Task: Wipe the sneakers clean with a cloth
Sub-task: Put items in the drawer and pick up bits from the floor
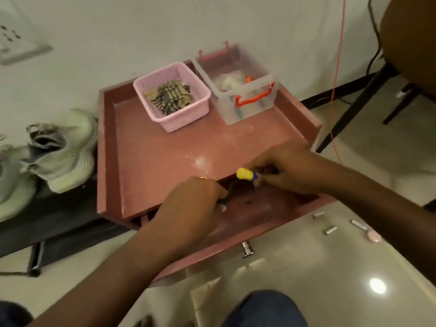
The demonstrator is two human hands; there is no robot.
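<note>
Right hand (pixel 287 171) pinching yellow-capped bottle (pixel 245 173), left hand (pixel 193 204) gripping small dark item (pixel 224 199), both in open drawer (pixel 259 208) at table (pixel 165 149) near edge. Cloth (pixel 169 96) lying in pink basket (pixel 184 119) near far edge. Sneakers (pixel 59 152) waiting on rack (pixel 59 223) beside left edge. Wiping apparently not yet starting.

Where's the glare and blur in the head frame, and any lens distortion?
Head view: one bright glare spot on the glossy floor, lower right; the frame is soft throughout, smeared most at the left hand and the right hand pinching a yellow-capped item; wide-angle bowing skews the pink table rim and wall socket; sneakers evenly lit.
</note>
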